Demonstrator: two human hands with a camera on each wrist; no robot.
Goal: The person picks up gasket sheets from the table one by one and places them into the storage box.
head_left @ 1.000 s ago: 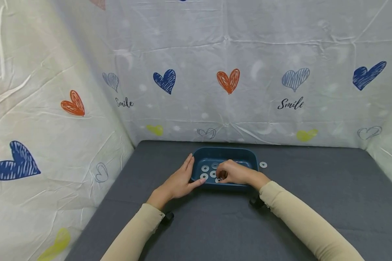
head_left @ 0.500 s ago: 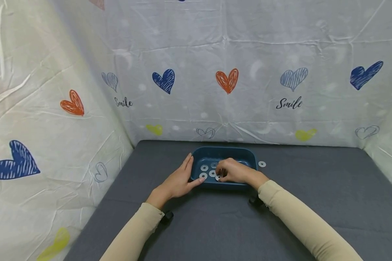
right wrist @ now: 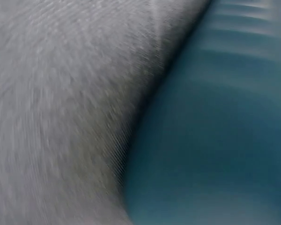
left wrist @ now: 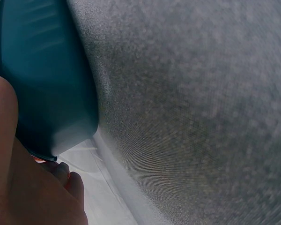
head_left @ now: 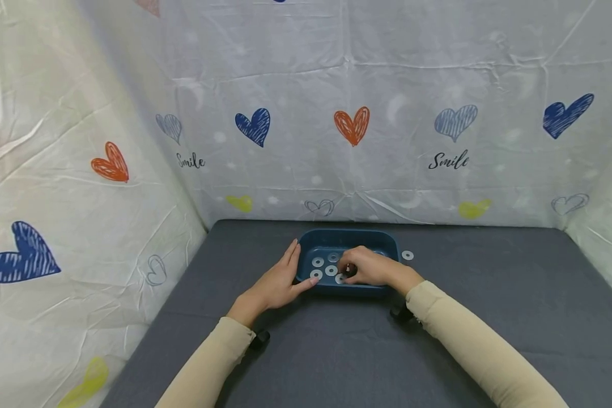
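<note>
In the head view, a blue rectangular tray (head_left: pixel 372 236) stands near the table's far edge. Several flat silver washers lie on its floor, such as one washer (head_left: pixel 331 271) near the left hand. My left hand (head_left: pixel 272 288) rests against the tray's left end with straight fingers, its thumb over the front rim. Inside the tray, my right hand (head_left: pixel 372 268) has curled fingers and pinches a washer (head_left: pixel 339 279) near the front wall; the fingers partly hide it. In the left wrist view, the tray's outer wall (left wrist: pixel 47 79) fills the upper left, beside the hand.
Another washer (head_left: pixel 407 255) lies on the table just right of the tray. Grey cloth covers the table (head_left: pixel 336 351). A white curtain (head_left: pixel 296 85) printed with hearts hangs behind it and on the sides.
The hands and tray keep nearly the same places. The whole scene drifts slightly left as the head view turns. The right fingers shift slightly at the washer.
</note>
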